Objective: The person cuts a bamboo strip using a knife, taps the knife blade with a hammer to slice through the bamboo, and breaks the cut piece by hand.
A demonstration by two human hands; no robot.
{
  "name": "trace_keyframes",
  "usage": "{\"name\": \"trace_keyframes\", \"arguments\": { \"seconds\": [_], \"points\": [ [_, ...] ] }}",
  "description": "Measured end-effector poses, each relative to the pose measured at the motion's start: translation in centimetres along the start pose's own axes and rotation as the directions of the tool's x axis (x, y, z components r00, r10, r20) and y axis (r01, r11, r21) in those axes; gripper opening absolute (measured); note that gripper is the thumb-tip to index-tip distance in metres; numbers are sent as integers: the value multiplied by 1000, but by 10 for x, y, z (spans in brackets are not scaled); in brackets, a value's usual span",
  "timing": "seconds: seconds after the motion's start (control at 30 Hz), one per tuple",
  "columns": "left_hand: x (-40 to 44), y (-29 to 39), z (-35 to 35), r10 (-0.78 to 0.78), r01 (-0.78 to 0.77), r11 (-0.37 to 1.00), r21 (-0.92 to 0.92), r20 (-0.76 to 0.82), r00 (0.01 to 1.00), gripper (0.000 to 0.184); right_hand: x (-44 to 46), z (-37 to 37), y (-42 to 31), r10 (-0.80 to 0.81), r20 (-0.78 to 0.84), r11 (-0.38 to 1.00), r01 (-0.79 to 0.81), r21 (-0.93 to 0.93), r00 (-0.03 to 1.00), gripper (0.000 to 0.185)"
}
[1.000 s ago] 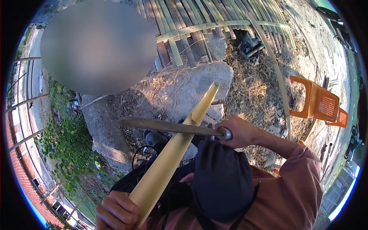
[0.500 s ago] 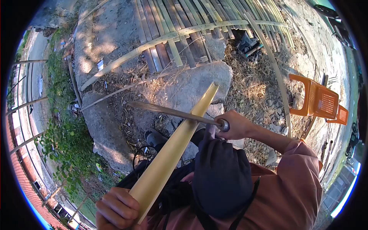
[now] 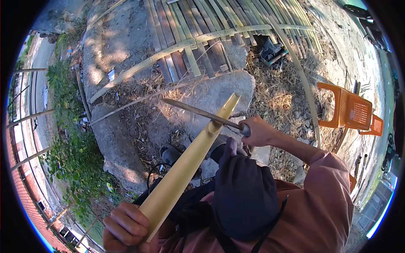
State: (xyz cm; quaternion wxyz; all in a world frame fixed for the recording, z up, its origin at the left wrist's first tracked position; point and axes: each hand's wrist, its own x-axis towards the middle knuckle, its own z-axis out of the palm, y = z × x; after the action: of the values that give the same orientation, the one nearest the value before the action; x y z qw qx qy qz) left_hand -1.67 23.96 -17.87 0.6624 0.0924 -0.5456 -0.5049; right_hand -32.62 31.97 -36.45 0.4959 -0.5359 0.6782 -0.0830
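Observation:
My left hand (image 3: 127, 224) is wrapped round the near end of a split bamboo piece (image 3: 181, 175), which slants away from me with its pale hollow side up. The far end of the bamboo is over a concrete slab; whether it rests there I cannot tell. My right hand (image 3: 258, 131) is closed round the handle of a machete (image 3: 196, 111). Its long blade lies across the bamboo near the far end and points left. Right at the blade, a curled piece of shaved bamboo (image 3: 214, 126) stands up from the inner face.
Beyond the slab (image 3: 219, 90), several bamboo slats (image 3: 202, 42) lie side by side under a crossing strip (image 3: 147, 62). An orange plastic chair (image 3: 352, 107) is at the right. Green plants (image 3: 76, 164) grow at the left. Shavings (image 3: 280, 101) litter the ground.
My right hand has moved the machete slightly farther along the bamboo, away from me. A curled piece now shows at the blade. My left hand keeps its hold.

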Motion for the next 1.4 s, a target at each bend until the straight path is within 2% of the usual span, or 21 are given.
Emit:
{"name": "trace_keyframes", "arguments": {
  "seconds": [0.07, 0.17, 0.27, 0.3, 0.37, 0.5, 0.57, 0.6, 0.67, 0.7, 0.77, 0.93, 1.0, 1.03, 1.1, 1.17, 1.2, 1.27, 1.3, 1.37, 1.4],
  "points": [
    [-1, 2, -5, 5, -5, 1000, 21, 5, 1000, 34, -12, 1, -13, -10, 30, 999, 9, 41, 1000, 37],
    [5, -1, 2, -7, 8, 1000, -14, 58, 998, 34, -22, 5, -16, -386, -8, 922, 386, 13, 922, 34],
    [-4, 14, -15, -101, 88, 990, 108, 126, 987, 33, -15, -8, -16, -199, 148, 971, 175, 161, 969, 33],
    [-4, 14, -13, -98, 85, 991, 107, 129, 987, 33, -10, -7, -5, -201, 144, 971, 177, 161, 969, 33],
    [-5, 12, -7, -92, 87, 990, 108, 39, 995, 35, 0, 0, 24, 14, 78, 997, -21, 80, 997, 35],
    [-9, 2, -10, 70, -81, 993, -83, -131, 989, 38, -13, -4, 10, -65, 83, 997, 60, 57, 994, 36],
    [-7, 2, -21, 80, -76, 981, -178, 14, 997, 35, -25, -11, -12, -307, 52, 952, 305, 35, 950, 37],
    [-5, 3, -25, 78, -75, 981, -178, 12, 997, 35, -24, -10, -10, -305, 53, 952, 303, 36, 951, 37],
    [2, 4, -27, -11, 115, 950, -290, 338, 941, 32, -18, -5, -2, -276, 64, 956, 267, 120, 959, 37],
    [3, 4, -21, -8, 111, 951, -287, 338, 941, 32, -11, -2, 6, -281, 65, 955, 272, 119, 957, 37],
    [4, 2, -7, -63, 140, 971, -195, 354, 933, 37, 2, 3, 23, -21, 45, 991, 15, 136, 999, 30],
    [-1, 16, -8, -159, 218, 965, -145, 337, 928, 38, -1, -2, 6, -63, 1, 994, 62, 89, 998, 29],
    [1, 22, -3, -202, 274, 946, -173, 345, 917, 39, -13, -3, -12, -222, -22, 971, 224, 80, 975, 29],
    [0, 30, -1, -270, 324, 937, -130, 320, 908, 36, -16, -12, -23, -247, 70, 953, 229, 197, 967, 29],
    [-3, 26, -4, -337, 377, 922, -91, 291, 895, 33, -17, -12, -25, -190, 104, 970, 171, 171, 976, 29],
    [-9, 6, -15, -43, 185, 934, -307, 417, 908, 24, -22, -11, -25, -135, 136, 983, 116, 144, 981, 30],
    [-10, 11, -15, -44, 183, 935, -303, 415, 909, 24, -25, -10, -23, -126, 118, 983, 108, 148, 985, 31],
    [-15, 32, -10, -265, 243, 964, 109, 311, 913, 23, -33, -6, -18, -113, 109, 983, 95, 157, 988, 32],
    [-13, 41, -3, -272, 250, 962, 109, 309, 911, 23, -38, -1, -13, -158, 44, 979, 151, 137, 986, 32],
    [-5, 52, 12, -570, 557, 821, 121, 127, 812, 21, -39, -2, -7, -206, -22, 972, 207, 109, 978, 33],
    [-13, 44, 2, -569, 557, 822, 120, 128, 812, 21, -38, -4, -5, -236, -16, 965, 236, 116, 972, 32]
  ]
}}
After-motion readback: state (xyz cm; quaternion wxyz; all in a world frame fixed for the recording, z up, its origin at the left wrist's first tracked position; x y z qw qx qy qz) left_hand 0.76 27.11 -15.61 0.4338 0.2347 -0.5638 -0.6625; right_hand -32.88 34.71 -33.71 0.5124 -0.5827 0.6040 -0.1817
